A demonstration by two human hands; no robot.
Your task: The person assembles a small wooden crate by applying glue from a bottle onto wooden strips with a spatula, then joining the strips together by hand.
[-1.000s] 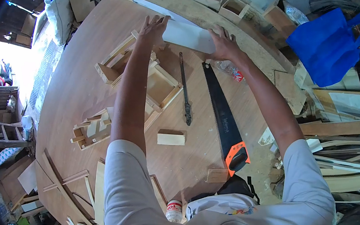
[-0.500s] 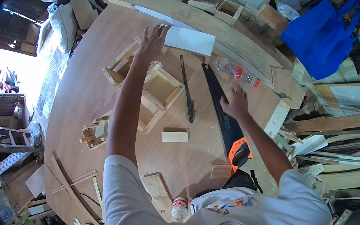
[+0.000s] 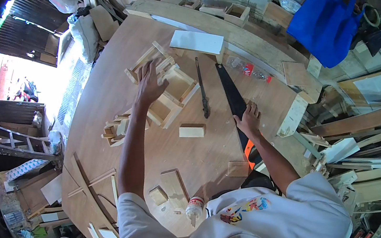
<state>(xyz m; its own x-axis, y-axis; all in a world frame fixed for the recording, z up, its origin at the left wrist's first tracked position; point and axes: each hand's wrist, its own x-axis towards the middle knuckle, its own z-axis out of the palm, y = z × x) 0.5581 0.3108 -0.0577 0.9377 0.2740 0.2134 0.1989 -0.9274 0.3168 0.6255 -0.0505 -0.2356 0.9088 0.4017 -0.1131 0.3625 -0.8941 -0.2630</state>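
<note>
My left hand (image 3: 151,83) reaches over the small wooden frames (image 3: 180,85), fingers spread and thumb out, with nothing visible in it. Part of the frames is hidden beneath that hand and forearm. My right hand (image 3: 249,121) rests at the blade of a handsaw (image 3: 231,92), its fingers loosely extended across the blade's edge; the forearm partly covers the orange handle. Between the hands lie a long dark rod (image 3: 203,88) and a pale wooden block (image 3: 191,131). Beyond them stands a white-topped wooden piece (image 3: 197,41).
A clear plastic bottle (image 3: 247,68) lies right of the saw. Near my body are a bottle with a red-and-white label (image 3: 194,207) and several wood offcuts (image 3: 174,188). Thin strips (image 3: 85,181) lie at left. A blue bag (image 3: 325,24) hangs beyond the wooden table (image 3: 110,57).
My left hand has come back from the white-topped piece to above the frames. My right hand has lowered to the saw blade. The whole view has shifted slightly.
</note>
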